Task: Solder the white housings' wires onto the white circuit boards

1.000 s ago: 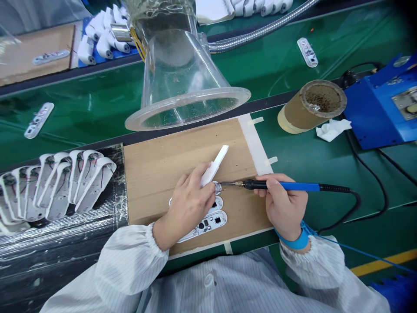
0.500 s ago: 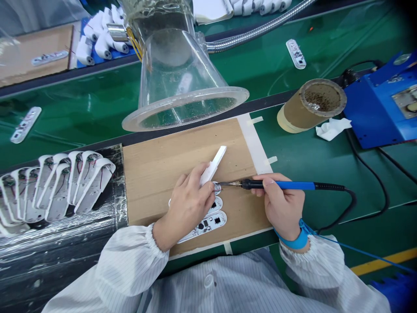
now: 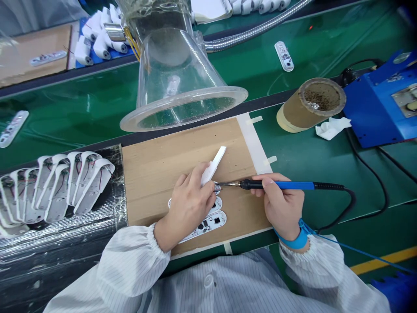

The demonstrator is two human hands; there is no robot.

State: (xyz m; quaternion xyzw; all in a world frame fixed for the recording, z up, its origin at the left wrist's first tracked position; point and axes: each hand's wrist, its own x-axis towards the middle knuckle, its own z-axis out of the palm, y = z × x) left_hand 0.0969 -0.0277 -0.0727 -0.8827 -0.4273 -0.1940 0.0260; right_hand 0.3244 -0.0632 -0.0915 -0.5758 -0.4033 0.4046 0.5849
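Note:
My left hand (image 3: 188, 203) pinches a white plastic housing (image 3: 214, 165) that sticks up and to the right over a wooden work board (image 3: 163, 165). My right hand (image 3: 282, 203) grips a blue-handled soldering iron (image 3: 286, 185), held level. Its metal tip touches a small round spot at the housing's lower end, just beside my left fingertips. Two white circuit boards (image 3: 213, 219) lie flat on the board under my left hand, partly hidden by it. A blue wrist strap (image 3: 295, 240) is on my right wrist.
A clear fume hood (image 3: 182, 87) on a metal hose hangs over the board's far edge. A row of white housings (image 3: 55, 187) lies at left on wrapped foil. A cardboard tube (image 3: 311, 106), tissue and a blue soldering station (image 3: 381, 104) stand at right. Boards ride the green conveyor (image 3: 284, 55).
My hands and the iron have stayed almost still. The loose boards on the green conveyor behind have slid to the left.

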